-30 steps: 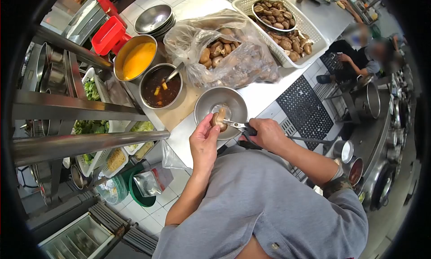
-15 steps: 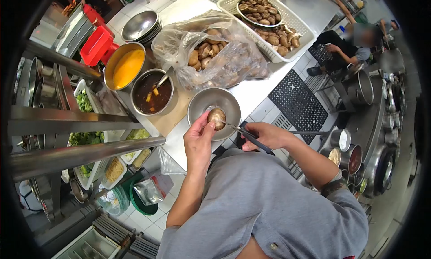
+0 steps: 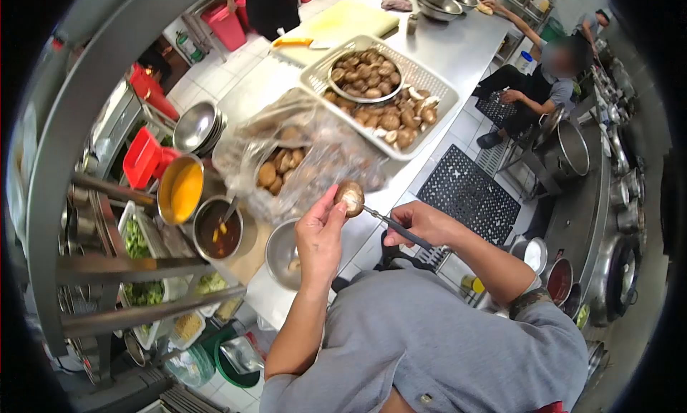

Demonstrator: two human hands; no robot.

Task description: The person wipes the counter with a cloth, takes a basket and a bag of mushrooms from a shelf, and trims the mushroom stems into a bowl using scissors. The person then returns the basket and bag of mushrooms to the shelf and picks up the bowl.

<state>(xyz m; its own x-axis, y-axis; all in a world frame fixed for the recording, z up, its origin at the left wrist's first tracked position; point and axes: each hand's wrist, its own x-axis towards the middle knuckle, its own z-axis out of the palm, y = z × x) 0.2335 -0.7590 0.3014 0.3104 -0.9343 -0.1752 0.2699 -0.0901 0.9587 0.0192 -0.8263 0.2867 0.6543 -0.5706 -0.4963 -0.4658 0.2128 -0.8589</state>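
Left hand point(image 3: 320, 235) pinches mushroom point(image 3: 351, 197) between thumb and fingers, right of steel bowl point(image 3: 278, 255). Right hand point(image 3: 427, 225) grips scissors point(image 3: 409, 235), tips at mushroom's edge. Silver packet point(image 3: 242, 356), any print too small to read. Farther: plastic bag point(image 3: 343, 159) of mushrooms, white basket point(image 3: 447, 101) holding more, orange-handled knife point(image 3: 293, 41).

A mushroom point(image 3: 350, 198) in the left hand point(image 3: 319, 235), scissors point(image 3: 413, 237) in the right hand point(image 3: 424, 225).
The scissors' tip is at the mushroom's edge. A metal bowl point(image 3: 280, 247) sits on the table point(image 3: 247, 101), partly hidden behind the left hand; beyond lie a plastic bag point(image 3: 325, 144) of mushrooms and a white basket point(image 3: 438, 91) holding more, some in a dish point(image 3: 371, 100).
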